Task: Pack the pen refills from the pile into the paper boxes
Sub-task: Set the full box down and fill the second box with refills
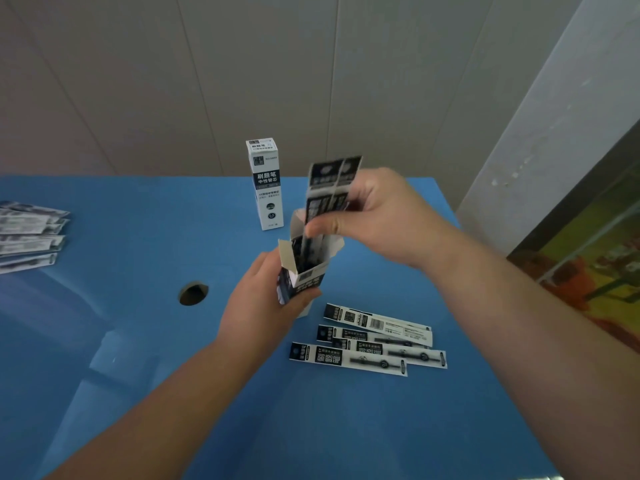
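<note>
Left hand (266, 299) is wrapped around the lower part of an open paper box (304, 268), holding it upright just above the blue table (138, 341). Thumb sits across the printed front, fingers curl round the back, and the forearm comes in from the bottom left at a slant. The box's top flaps stick up and out, right above that hand.

Right hand (377, 216) is higher up and just to the right of the box mouth, wrist bent so the fingers point back toward the left. It's pinching a couple of packaged pen refills (329, 192) between thumb and fingers, standing them nearly vertical. Their lower ends are down inside the open box, tops poking up past the knuckles. Kinda motion-blurred, so I can't count exactly how many it's got.

Below the right forearm and just right of the left hand, a small pile of refills (370, 341) lies flat on the table, overlapping each other. Beyond both hands, a closed box (266, 185) stands upright. Far off to the left of the left hand there's a stack of more packets (31, 233) at the table edge, and a round hole (193, 293) in the tabletop sits left of the left wrist.
</note>
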{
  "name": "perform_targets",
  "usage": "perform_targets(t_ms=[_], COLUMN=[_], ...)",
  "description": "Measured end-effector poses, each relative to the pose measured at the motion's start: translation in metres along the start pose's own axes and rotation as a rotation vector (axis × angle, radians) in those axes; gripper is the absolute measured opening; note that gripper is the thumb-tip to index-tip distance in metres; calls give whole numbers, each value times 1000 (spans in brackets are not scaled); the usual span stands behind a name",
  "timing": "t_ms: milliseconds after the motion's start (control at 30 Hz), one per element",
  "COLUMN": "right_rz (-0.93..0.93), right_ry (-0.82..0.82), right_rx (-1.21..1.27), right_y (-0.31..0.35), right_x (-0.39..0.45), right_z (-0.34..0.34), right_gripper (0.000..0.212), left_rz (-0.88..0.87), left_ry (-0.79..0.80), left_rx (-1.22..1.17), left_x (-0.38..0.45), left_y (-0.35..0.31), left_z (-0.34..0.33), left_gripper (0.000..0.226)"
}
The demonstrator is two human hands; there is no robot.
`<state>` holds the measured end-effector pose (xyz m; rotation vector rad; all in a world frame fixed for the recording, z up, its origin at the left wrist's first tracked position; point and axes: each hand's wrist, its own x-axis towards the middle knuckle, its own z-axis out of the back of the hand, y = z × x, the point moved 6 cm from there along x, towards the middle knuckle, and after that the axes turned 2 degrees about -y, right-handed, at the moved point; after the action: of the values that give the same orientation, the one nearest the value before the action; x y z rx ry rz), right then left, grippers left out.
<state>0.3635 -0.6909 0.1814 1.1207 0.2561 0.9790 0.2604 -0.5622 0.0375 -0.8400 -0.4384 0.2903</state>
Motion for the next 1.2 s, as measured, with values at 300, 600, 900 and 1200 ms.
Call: perform_targets(t_ms=[300, 600, 900, 1200], right_rz=[-165, -39, -83, -160], right_ry=[78, 213, 386, 270], right_rx=[-289, -742, -1059, -678], right_y=[-28, 2, 10, -8], right_x=[-4, 0, 14, 4], right_z=[-16, -15, -33, -24], right_gripper=[21, 12, 17, 11], left_rz=[0, -20, -55, -59], left_ry=[-1, -15, -20, 2], left_rx=[1, 21, 31, -1], left_x=[1, -2, 1, 5], left_y=[-3, -3, -4, -1], left_z=[-2, -2, -4, -2], left_gripper=[50, 53, 52, 52])
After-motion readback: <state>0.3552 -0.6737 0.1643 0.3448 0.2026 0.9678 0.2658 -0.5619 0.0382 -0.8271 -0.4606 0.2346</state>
